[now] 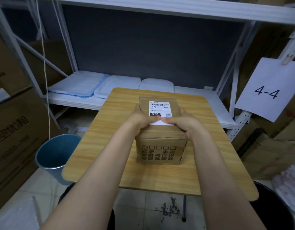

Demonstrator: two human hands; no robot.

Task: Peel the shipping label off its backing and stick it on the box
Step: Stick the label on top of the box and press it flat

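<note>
A small brown cardboard box [160, 153] with printed characters on its front stands on the wooden table [97, 146]. The white shipping label [160, 107], with a barcode and "070-070-A80", lies flat on the box's top face. My left hand [140, 120] wraps the box's left side and my right hand [185, 123] wraps its right side. Both thumbs press on the label's near end, where a plain white strip shows. I cannot tell whether any backing paper is still under the label.
A grey-blue bin [55, 156] stands on the floor left of the table. Behind it a white shelf [193, 97] holds folded pale cloths [80, 85]. Large cartons [15, 130] are stacked at left, and a paper sign "4-4" [266, 92] hangs at right.
</note>
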